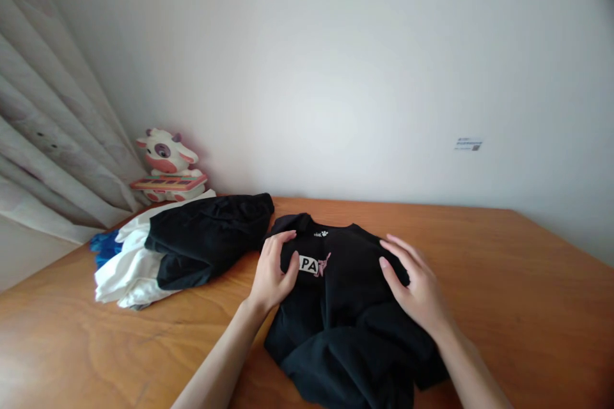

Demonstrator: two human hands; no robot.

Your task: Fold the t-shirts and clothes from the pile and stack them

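**Creases best eased out evenly**

The soft black fabric shirt with a white, black-lettered patch is laid front up on the orange-brown wooden table, between both hands. The left hand and right hand are curved near its shoulders, thumbs parted from fingers; no cloth is seen pinched, and contact cannot be told. Smoothing would probably be best done with palms flattened, the bunched lower part (its folds look deepest) being drawn straight.

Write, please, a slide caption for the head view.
Left hand and right hand at a black shirt beside piled clothes on a wooden table.
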